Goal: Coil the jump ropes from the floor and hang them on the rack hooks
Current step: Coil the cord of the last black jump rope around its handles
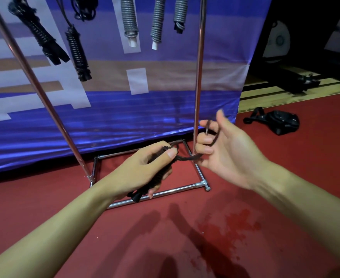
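Already five coiled ropes (79, 51) hung above both hands; the left hand (145, 167) gripped a wound black rope (161, 173), while the right hand (221, 149) pinched its loose end, unhung.

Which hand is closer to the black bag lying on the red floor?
The right hand. It holds the rope's loop just left of the black bag, lower in the picture. The left hand, gripping the coiled black jump rope, sits farther left, beyond the right hand.
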A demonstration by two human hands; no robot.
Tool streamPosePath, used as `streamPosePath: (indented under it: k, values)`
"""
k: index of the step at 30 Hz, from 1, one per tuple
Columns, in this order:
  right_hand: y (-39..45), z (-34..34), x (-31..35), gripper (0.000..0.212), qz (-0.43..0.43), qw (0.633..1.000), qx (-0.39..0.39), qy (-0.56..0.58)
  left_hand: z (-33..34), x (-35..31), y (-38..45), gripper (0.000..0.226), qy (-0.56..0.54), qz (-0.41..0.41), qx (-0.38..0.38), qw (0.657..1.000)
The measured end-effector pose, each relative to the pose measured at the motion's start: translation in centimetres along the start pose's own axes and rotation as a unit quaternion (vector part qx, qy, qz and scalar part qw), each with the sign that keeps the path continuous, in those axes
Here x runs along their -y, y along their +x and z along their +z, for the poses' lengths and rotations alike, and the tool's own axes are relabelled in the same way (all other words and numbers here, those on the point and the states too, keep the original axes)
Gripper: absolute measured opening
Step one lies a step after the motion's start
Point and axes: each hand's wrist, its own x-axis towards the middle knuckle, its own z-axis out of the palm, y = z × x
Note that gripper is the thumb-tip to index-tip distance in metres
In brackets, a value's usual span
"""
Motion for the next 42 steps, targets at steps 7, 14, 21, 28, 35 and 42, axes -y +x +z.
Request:
streamPosePath:
  k: [7,14,21,28,35,42]
  values:
    - [0.7,-0.4,-2.2,0.039,-0.056,0.945,0.031,-0.32,0.3,0.1,-0.1,0.026,0.019,0.018,-0.012,1.0]
    - [0.5,-1.7,-2.3,0.031,-0.106,0.865,0.063,-0.486,-0.3,-0.4,-0.1,0.034,0.067,0.018,-0.043,0.997]
    - [0.6,-1.5,-2.2,0.035,-0.134,0.876,0.09,-0.454,-0.9,-0.8,-0.2,0.033,0.12,0.014,-0.027,0.992]
    - [1.1,-1.8,-3.0,0.034,-0.046,0.96,0.141,-0.237,-1.1,-0.9,-0.5,0.031,0.132,0.025,-0.009,0.991]
    - [1.5,-2.2,-2.9,0.022,-0.047,0.944,0.146,-0.292,-0.9,-0.8,-0.6,0.034,0.149,0.035,0.005,0.988]
    - [0.8,-1.4,-2.3,0.006,-0.137,0.847,0.126,-0.498,-1.3,-0.4,-0.7,0.037,0.16,0.034,0.006,0.986]
